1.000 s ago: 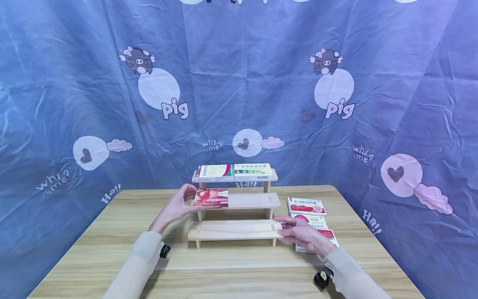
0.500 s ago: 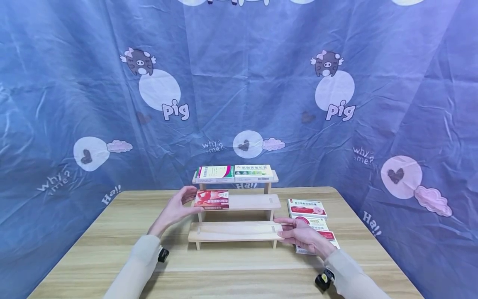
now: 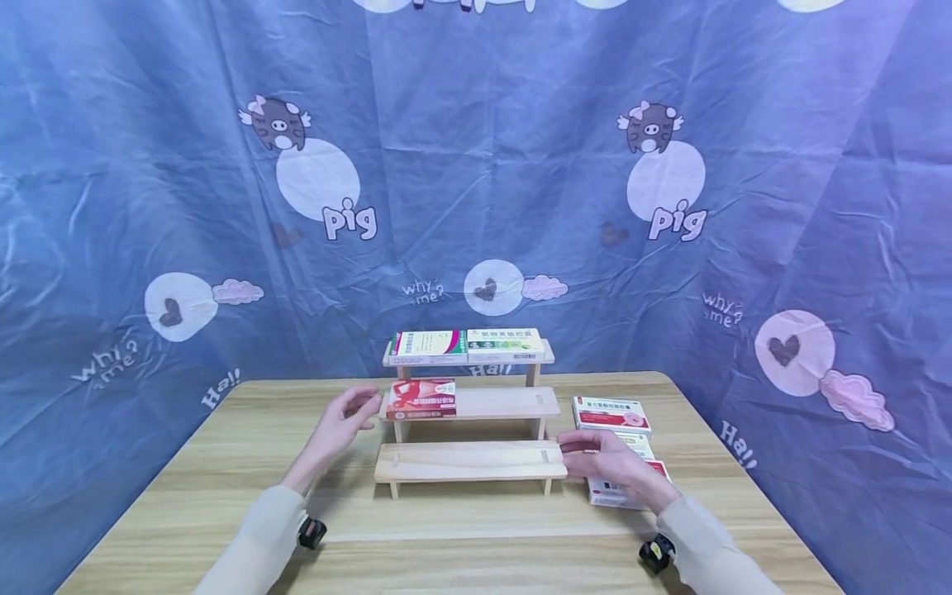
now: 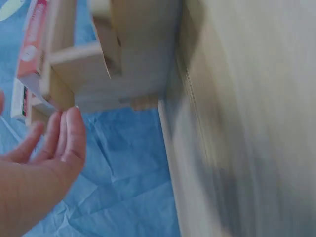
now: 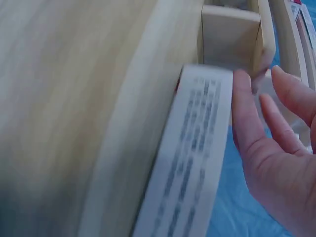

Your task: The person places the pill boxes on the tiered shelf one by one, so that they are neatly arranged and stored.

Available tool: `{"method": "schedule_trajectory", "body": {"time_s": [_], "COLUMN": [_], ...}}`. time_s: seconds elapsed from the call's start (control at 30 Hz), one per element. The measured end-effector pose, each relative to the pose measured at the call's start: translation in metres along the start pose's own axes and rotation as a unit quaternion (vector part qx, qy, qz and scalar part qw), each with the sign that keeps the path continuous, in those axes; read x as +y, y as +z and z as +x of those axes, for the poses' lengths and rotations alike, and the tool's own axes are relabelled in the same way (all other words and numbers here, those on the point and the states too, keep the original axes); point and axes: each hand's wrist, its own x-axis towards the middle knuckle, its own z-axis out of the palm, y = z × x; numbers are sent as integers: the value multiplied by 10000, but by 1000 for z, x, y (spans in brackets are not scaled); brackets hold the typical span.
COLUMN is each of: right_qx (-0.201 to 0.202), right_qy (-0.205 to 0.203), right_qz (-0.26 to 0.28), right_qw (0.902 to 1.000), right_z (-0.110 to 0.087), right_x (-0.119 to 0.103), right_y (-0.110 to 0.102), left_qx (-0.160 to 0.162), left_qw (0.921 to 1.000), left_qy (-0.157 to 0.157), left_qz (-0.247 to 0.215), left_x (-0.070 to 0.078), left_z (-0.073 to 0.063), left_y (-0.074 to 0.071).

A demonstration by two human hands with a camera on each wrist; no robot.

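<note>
A stepped wooden display stand with three tiers stands mid-table. Flat on the left part of its middle tier lies a red medicine box. My left hand is just left of that box, fingers loosely bent and holding nothing; the left wrist view puts its fingertips close to a tier's end. Beside the bottom tier's right end is my right hand, fingers relaxed, partly covering the medicine boxes there. In the right wrist view its fingers pass alongside a white medicine box with printed text.
Two medicine boxes, one white and green and one white and yellow, lie side by side on the top tier. Right of the stand, a white and red box heads a column of several boxes. A blue printed curtain hangs behind the table.
My left hand has let go of the red box and drawn back left. The right fingers have left the bottom tier's end, and that hand has shifted slightly right.
</note>
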Motion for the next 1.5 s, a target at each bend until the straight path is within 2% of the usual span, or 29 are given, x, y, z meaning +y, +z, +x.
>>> {"method": "schedule_trajectory", "body": {"time_s": [0.13, 0.23, 0.5, 0.63, 0.8, 1.0, 1.17, 1.3, 1.5], "right_qx": [100, 127, 373, 464, 552, 682, 710, 478, -116], "right_qy": [-116, -134, -90, 36, 59, -26, 75, 80, -281], "right_qz": [-508, -589, -868, -936, -1321, -2111, -2552, -2669, -2382], "right_qw": [9986, 9981, 9955, 9945, 9897, 9751, 9643, 9625, 9708], "right_z": [-6, -11, -29, -39, -50, -62, -63, -63, -66], "right_x": [-1, -1, 2, 3, 5, 10, 15, 18, 22], "right_y": [-12, -23, -52, -64, -77, -90, -95, -97, -97], "left_qx": [-38, -146, -548, -860, -1276, -1365, -1363, -1393, -1419], "left_qw": [9981, 9953, 9881, 9816, 9735, 9730, 9705, 9703, 9701], "left_qy": [-491, -763, -1177, -1298, -1412, -1412, -1503, -1512, -1484], "left_qz": [-375, -582, -825, -1104, -1269, -1209, -1305, -1275, -1290], "left_x": [1, -2, -14, -16, -18, -19, -20, -21, -18], "left_z": [-8, -14, -30, -35, -42, -44, -44, -43, -43], "left_y": [2, 4, 4, 4, 7, 9, 9, 10, 11]}}
